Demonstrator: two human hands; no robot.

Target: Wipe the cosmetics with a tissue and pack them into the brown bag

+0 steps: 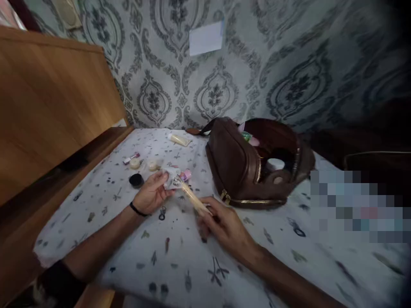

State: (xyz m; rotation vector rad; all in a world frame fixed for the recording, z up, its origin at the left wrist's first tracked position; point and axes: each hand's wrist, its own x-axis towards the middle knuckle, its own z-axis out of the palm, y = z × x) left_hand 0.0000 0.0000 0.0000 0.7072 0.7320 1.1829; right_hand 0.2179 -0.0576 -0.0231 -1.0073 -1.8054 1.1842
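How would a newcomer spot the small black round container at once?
From the brown bag on the patterned white cloth, go left to the wearer's left hand. Just left of that hand, nearer the wearer than two cream-coloured round containers, sits the small black round container. Unlike those pale neighbours, it looks black.

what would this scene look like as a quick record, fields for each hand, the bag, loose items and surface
left hand: grips a crumpled whitish piece; black band on the wrist
right hand: holds a pale slender item, its far end at the whitish piece; contact unclear
bag: brown bag, open, gold zip; round white-topped item inside
loose items: pale tube, black round container, two small pale round items
surface: white printed cloth
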